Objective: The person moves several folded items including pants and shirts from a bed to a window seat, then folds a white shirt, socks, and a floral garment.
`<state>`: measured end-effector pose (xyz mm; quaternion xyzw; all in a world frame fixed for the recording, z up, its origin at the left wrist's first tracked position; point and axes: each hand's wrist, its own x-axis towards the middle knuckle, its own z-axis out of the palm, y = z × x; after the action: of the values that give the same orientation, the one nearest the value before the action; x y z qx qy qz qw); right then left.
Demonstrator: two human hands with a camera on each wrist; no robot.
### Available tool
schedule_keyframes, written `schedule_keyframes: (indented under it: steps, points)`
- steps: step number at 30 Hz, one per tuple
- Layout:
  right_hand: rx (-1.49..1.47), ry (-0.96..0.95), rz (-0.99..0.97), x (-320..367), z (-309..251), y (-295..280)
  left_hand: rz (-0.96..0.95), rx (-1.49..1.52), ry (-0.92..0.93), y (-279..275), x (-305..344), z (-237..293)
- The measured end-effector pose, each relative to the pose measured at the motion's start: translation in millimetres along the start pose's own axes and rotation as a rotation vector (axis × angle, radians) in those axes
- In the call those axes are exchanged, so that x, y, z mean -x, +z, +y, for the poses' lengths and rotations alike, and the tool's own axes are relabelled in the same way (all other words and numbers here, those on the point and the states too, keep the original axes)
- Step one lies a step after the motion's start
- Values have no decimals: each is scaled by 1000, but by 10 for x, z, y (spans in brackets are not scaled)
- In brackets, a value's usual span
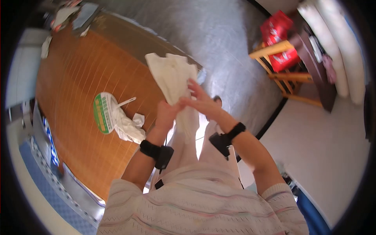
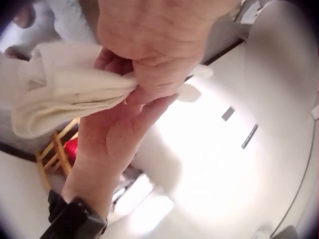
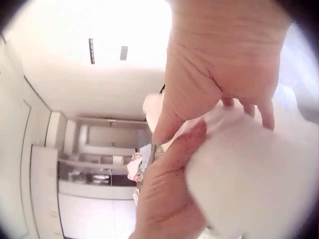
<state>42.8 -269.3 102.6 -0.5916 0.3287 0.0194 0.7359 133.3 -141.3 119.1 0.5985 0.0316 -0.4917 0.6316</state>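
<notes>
A folded, gathered cream cloth [image 1: 172, 74] is held up in front of the body, its wide loose end fanning away past the hands. My left hand [image 1: 167, 113] grips its bunched part; in the left wrist view, the thumb and fingers pinch the folds [image 2: 75, 94]. My right hand [image 1: 201, 102] is on the same bunch from the other side, and the right wrist view has its fingers [image 3: 266, 114] curled behind the cloth. Both thumbs meet close together at the gather. Part of the cloth between the palms is hidden by the hands.
To the left lies a brown slatted mat [image 1: 74, 78], bearing a green-and-white hand fan [image 1: 103, 113] and a crumpled white cloth [image 1: 129, 127]. More clothes [image 1: 84, 17] lie at its far corner. A wooden chair [image 1: 274, 49] with a red bag [image 1: 277, 27] stands at right on the grey floor [image 1: 231, 51].
</notes>
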Motion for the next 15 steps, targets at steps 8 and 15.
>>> schedule_keyframes:
  steps: [8, 15]
  points:
    - [-852, 218, 390, 1051, 185, -272, -628, -14, -118, 807, 275, -211]
    - [-1125, -23, 481, 2147, 471, -528, -795, 30, -495, 1211, 554, -335]
